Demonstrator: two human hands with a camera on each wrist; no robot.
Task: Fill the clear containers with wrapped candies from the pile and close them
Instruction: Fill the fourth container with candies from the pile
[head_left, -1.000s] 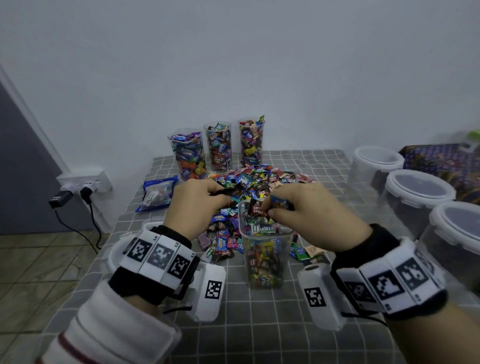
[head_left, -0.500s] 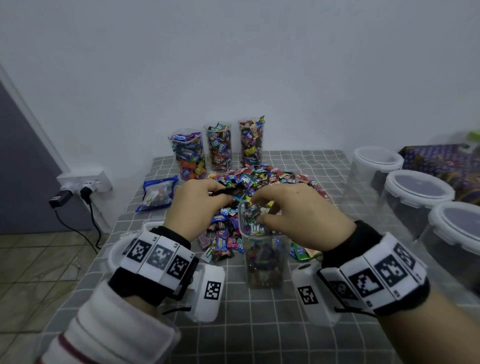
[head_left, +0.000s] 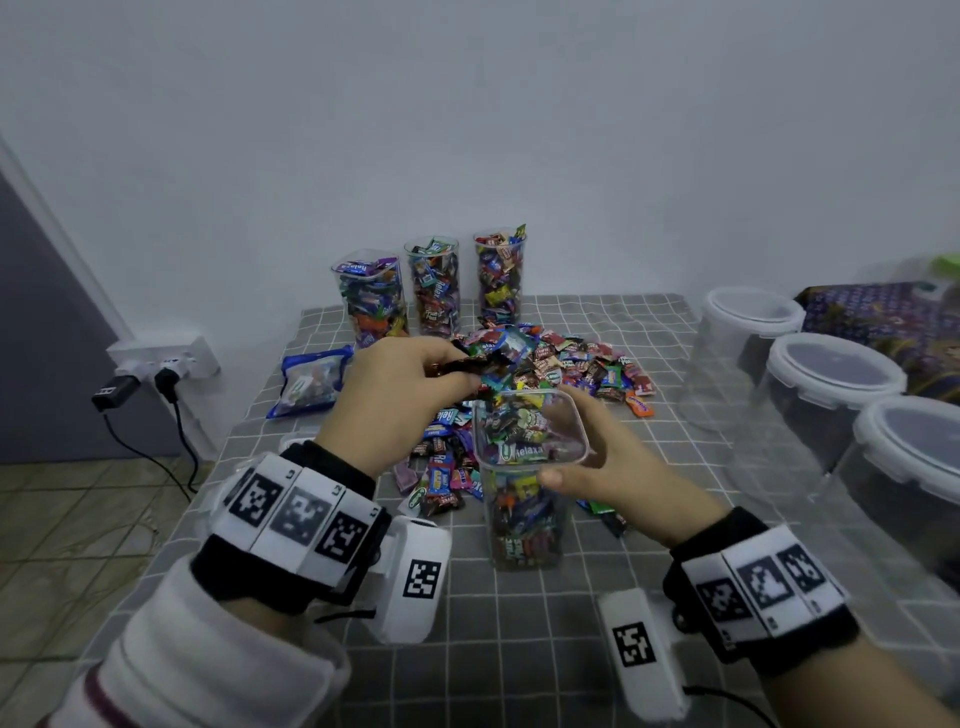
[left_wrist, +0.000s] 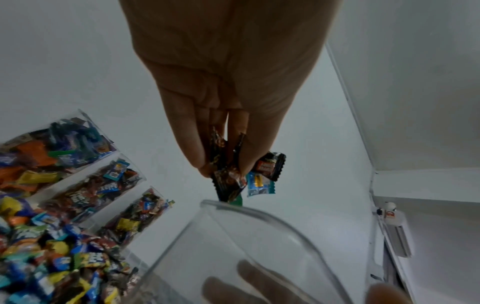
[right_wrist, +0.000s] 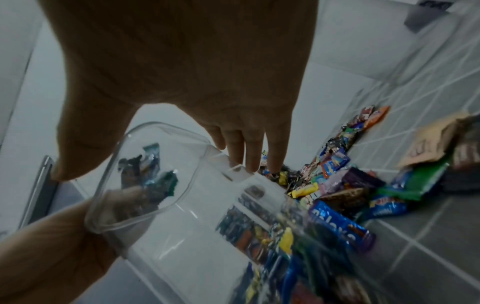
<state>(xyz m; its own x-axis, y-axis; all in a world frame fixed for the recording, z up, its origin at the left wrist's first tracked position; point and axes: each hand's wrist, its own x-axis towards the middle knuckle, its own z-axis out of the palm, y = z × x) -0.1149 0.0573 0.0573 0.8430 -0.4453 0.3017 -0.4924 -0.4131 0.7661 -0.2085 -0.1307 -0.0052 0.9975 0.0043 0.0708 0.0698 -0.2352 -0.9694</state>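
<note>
Filling: left hand (head_left: 400, 387) pinches a bunch of candies (left_wrist: 233, 176) in its curled fingertips, just above the rear left edge of the jar (head_left: 524, 499).
Right hand: the right hand (head_left: 608, 457) cups the jar near the rim, thumb on the near side and fingers (right_wrist: 249, 156) round the far wall, curled on it.
Jar: upright on the cloth (head_left: 519, 623), just in front of the pile (head_left: 561, 364), lid off, candies stacked nearly to the mouth (head_left: 530, 426).
Doing it well: I judge the bunch should come over the middle of the mouth and low before the fingers part, since wrappers dropped from the edge may catch the rim and slide outside.
Steadying: the right hand's hold looks worth keeping while the candies fall; a tall narrow jar would likely tip under a sideways knock.
Fullness: little room seems left inside, so this handful may need pressing down or the lid will not seat.
Edges: the left hand is well inside the table's left edge; loose candies lie touching the jar's base on the left and behind.
Open room: bare cloth lies in front of the jar, between the wrists.
Neighbours: three filled jars (head_left: 431, 286) stand at the wall beyond the pile, and lidded tubs (head_left: 831, 374) crowd the right side, near the right forearm.
Lid: none that I can tell in view for this jar.
</note>
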